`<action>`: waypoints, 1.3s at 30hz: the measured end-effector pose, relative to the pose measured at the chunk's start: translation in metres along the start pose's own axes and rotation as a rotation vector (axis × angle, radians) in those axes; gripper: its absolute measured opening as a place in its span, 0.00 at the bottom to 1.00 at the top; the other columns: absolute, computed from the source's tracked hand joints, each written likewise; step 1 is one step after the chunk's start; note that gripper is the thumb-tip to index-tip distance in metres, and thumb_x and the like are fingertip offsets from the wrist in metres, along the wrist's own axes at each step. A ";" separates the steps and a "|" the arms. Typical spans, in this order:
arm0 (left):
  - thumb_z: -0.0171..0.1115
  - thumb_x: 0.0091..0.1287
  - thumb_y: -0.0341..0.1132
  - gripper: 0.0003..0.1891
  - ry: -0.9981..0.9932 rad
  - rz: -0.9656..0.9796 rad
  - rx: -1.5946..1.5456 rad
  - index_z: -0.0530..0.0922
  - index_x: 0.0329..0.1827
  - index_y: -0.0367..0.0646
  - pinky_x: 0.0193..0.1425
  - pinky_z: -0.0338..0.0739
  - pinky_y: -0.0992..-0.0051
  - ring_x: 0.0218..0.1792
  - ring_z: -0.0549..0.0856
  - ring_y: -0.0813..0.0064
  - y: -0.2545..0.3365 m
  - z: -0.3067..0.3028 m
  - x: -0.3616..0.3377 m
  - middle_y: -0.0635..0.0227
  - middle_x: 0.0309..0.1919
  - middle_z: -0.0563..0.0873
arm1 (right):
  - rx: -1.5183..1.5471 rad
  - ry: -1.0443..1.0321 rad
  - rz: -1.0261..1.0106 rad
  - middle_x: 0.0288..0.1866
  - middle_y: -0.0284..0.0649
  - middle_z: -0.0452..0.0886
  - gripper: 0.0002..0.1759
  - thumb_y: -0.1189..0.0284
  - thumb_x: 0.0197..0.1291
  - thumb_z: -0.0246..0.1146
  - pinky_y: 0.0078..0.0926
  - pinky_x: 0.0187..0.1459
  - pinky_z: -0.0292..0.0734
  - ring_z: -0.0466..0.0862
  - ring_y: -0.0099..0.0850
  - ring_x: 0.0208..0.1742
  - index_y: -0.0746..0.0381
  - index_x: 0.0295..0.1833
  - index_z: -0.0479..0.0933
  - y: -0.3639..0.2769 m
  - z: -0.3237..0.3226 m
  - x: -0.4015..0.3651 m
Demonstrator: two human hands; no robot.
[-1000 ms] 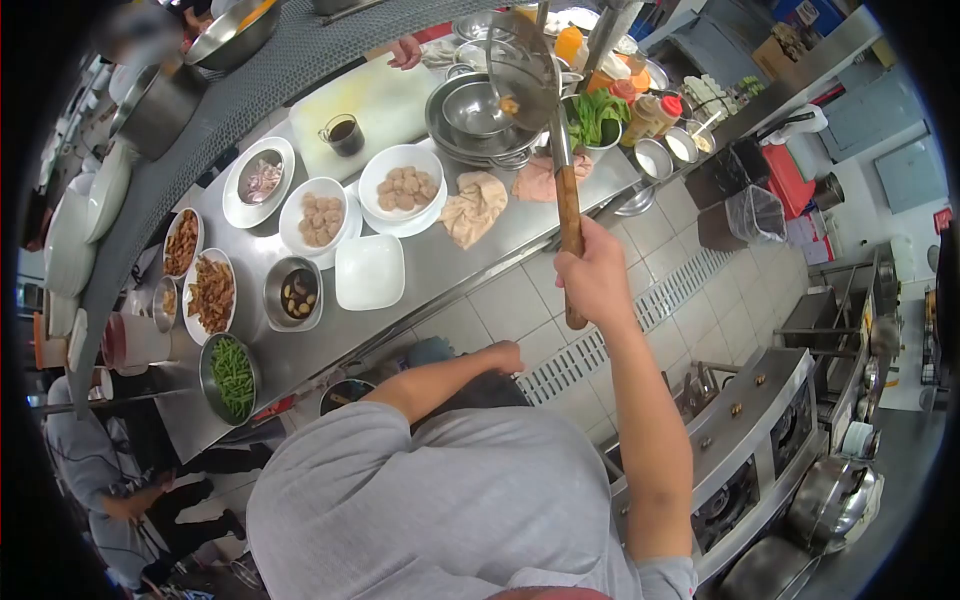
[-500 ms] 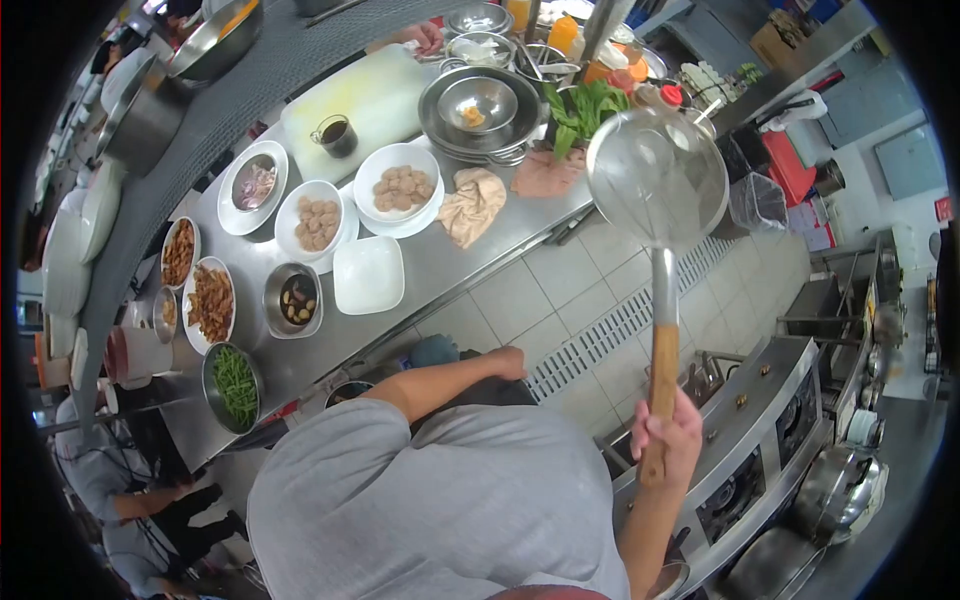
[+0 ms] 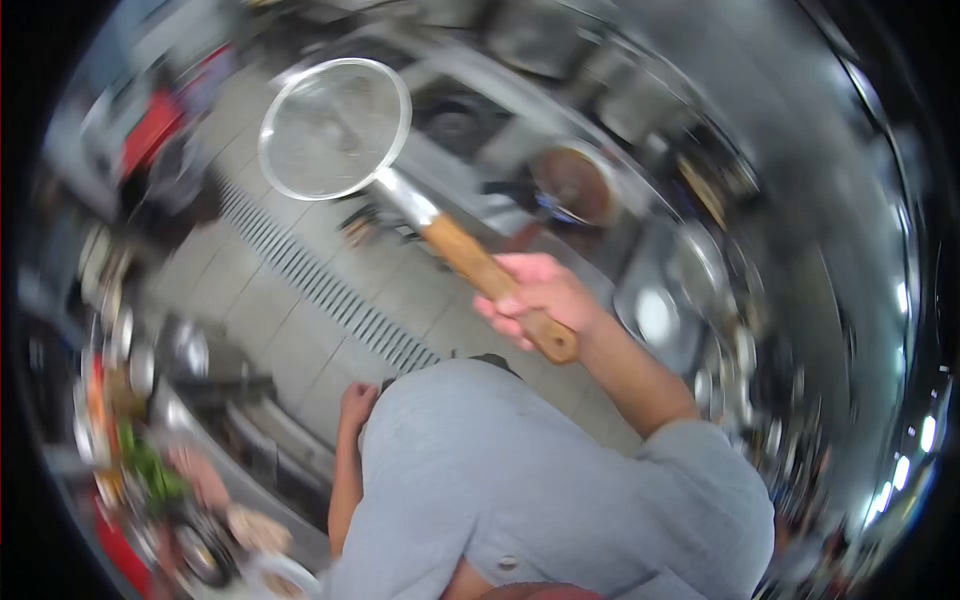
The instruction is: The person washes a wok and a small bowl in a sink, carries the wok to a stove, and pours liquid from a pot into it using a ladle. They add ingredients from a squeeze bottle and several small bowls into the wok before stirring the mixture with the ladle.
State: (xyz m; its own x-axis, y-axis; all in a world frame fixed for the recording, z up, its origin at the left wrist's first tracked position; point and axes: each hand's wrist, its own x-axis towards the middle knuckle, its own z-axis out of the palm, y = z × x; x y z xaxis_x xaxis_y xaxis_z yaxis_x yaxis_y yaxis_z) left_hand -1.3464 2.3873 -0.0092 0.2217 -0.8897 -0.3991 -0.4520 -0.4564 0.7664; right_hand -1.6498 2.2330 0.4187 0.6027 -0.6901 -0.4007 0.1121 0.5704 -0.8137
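A round fine-mesh strainer (image 3: pixel 335 130) with a metal neck and a wooden handle is in my right hand (image 3: pixel 540 295). My fingers wrap around the lower handle, and the mesh head is raised over the floor beside the stove. My left hand (image 3: pixel 360 403) hangs low at my side, closed in a fist, with nothing visible in it. It is close to the front of my grey shirt (image 3: pixel 480 470). Motion blur softens much of the view.
A stove (image 3: pixel 455 120) runs along the far side, with a pan of brown contents (image 3: pixel 573 187) on it. A drain grate (image 3: pixel 320 285) crosses the tiled floor. The prep counter (image 3: pixel 225 455) with cloths and green leaves (image 3: pixel 150 465) lies at lower left.
My view has swung right, from the prep counter to the stove side. The strainer stays in my right hand and now tilts toward the upper left. My left hand remains low and closed.
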 end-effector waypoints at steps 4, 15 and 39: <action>0.68 0.67 0.42 0.18 -0.222 0.000 -0.049 0.82 0.42 0.30 0.38 0.81 0.70 0.33 0.88 0.69 0.039 -0.003 0.029 0.59 0.33 0.90 | 0.132 0.209 -0.232 0.39 0.45 0.79 0.31 0.80 0.55 0.63 0.20 0.20 0.78 0.80 0.23 0.25 0.74 0.67 0.69 -0.023 -0.040 -0.061; 0.65 0.69 0.43 0.20 -0.445 -0.155 0.068 0.82 0.46 0.29 0.27 0.79 0.72 0.28 0.88 0.71 0.081 0.016 0.095 0.56 0.31 0.90 | -0.085 0.938 -0.564 0.36 0.43 0.82 0.17 0.80 0.56 0.64 0.21 0.20 0.78 0.81 0.23 0.24 0.72 0.52 0.75 -0.090 -0.205 -0.233; 0.62 0.70 0.46 0.20 -0.542 -0.365 0.227 0.81 0.44 0.32 0.24 0.77 0.69 0.27 0.87 0.68 0.095 0.052 0.049 0.56 0.32 0.89 | -0.824 1.380 -0.143 0.22 0.43 0.79 0.06 0.79 0.49 0.63 0.32 0.22 0.74 0.80 0.29 0.19 0.69 0.35 0.76 -0.104 -0.520 -0.298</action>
State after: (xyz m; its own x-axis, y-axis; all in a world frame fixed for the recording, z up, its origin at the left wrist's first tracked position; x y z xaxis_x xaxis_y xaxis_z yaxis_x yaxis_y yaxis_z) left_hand -1.4235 2.3010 0.0179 -0.0424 -0.5218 -0.8520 -0.6136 -0.6594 0.4344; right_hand -2.2515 2.1477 0.4036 -0.5605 -0.8281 0.0110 -0.6062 0.4013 -0.6867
